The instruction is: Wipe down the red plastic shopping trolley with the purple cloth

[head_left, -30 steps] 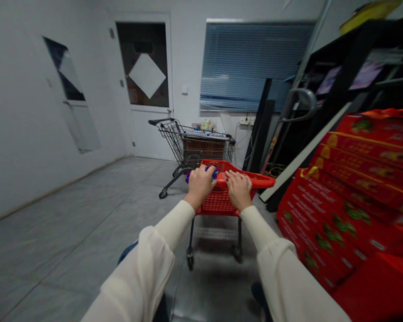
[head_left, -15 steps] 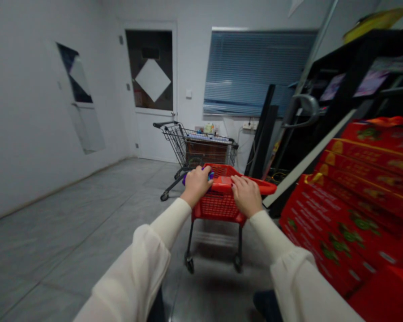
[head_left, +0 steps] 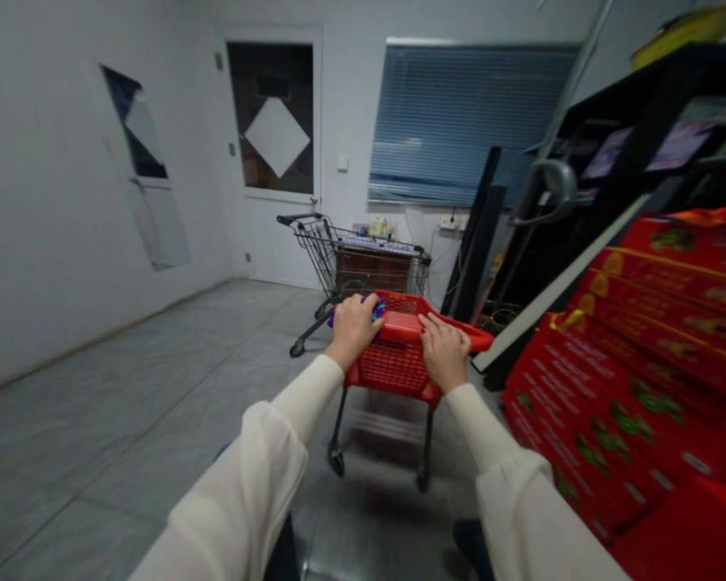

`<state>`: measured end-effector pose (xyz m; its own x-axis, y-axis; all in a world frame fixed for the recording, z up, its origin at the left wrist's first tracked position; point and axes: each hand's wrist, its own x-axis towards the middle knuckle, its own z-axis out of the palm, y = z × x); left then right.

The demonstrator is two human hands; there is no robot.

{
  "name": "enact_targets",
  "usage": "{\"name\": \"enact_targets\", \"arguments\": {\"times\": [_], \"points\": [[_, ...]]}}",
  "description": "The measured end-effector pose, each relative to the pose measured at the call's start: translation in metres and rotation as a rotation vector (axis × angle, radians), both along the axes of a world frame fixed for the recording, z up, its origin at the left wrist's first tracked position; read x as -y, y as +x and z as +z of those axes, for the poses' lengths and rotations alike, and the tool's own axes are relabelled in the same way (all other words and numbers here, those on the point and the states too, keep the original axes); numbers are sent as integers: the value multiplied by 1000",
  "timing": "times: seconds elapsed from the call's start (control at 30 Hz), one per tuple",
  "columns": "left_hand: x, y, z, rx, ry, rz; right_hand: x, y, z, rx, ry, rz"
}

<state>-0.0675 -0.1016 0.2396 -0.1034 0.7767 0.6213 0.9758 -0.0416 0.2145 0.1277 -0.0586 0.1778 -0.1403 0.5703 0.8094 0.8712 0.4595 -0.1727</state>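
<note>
In front of me stands a red plastic shopping cart (head_left: pixel 393 367) on dark legs with small wheels. My left hand (head_left: pixel 356 324) is closed over the left part of its handle. A small purple-and-blue thing (head_left: pixel 378 308) shows on both sides of those fingers; its kind is mostly hidden by the hand. My right hand (head_left: pixel 445 347) is wrapped round the handle (head_left: pixel 402 323) right of the middle, fingers bent over the top. Little can be seen inside the basket from here.
Just beyond is a grey wire shopping cart (head_left: pixel 363 257), turned sideways. Red printed boxes (head_left: pixel 635 371) are stacked close on the right, beside black shelving (head_left: pixel 641 89). Dark panels (head_left: pixel 477 234) lean by the blinds (head_left: pixel 465 121). A white door (head_left: pixel 281 238) is at the back.
The view has shifted slightly, and the red cart's wheels appear a little higher and to the left. Both hands keep their hold on the handle.
</note>
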Motion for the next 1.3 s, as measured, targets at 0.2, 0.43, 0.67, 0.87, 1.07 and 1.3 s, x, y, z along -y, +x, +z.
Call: {"name": "enact_targets", "arguments": {"times": [0.2, 0.43, 0.67, 0.87, 1.07, 1.3], "points": [[-2, 3, -3, 88, 10, 57, 4, -22, -4, -35, 44, -17], [-4, -1, 1, 18, -11, -88, 11, -3, 8, 118, 35, 16], [-9, -5, -5, 90, 22, 40, 10, 8, 1, 28, 11, -36], [-7, 31, 0, -50, 16, -151, 17, 2, 8, 85, -13, -12], [-18, -13, 6, 69, -64, 30, 20, 9, 10, 131, 8, -14], [-8, 27, 3, -39, -25, -125, 23, -9, 9, 156, -25, 31]]}}
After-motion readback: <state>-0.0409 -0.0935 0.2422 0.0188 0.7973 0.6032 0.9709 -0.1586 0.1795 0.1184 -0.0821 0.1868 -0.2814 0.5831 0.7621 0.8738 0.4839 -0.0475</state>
